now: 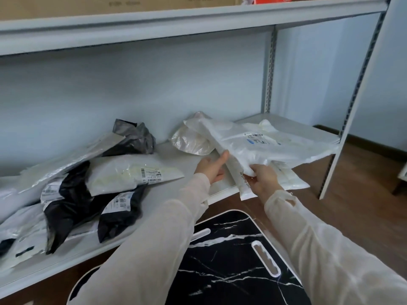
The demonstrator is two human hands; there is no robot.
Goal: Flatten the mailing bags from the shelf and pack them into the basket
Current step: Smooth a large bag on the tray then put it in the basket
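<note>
Both hands are on the big white mailing bag (264,144) at the shelf (176,159) edge: left hand (211,167) grips its folded edge, right hand (262,179) pinches the corner, probably to pull it taut. Basket (231,249) waits right below.

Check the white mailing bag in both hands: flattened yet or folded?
Folded, not flat: the white mailing bag is doubled along its left edge, which the left hand holds; the right hand grips its bunched front edge.

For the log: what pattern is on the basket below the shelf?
Black with white marble-like veins and a white rim, on the basket; seen in the head view.
</note>
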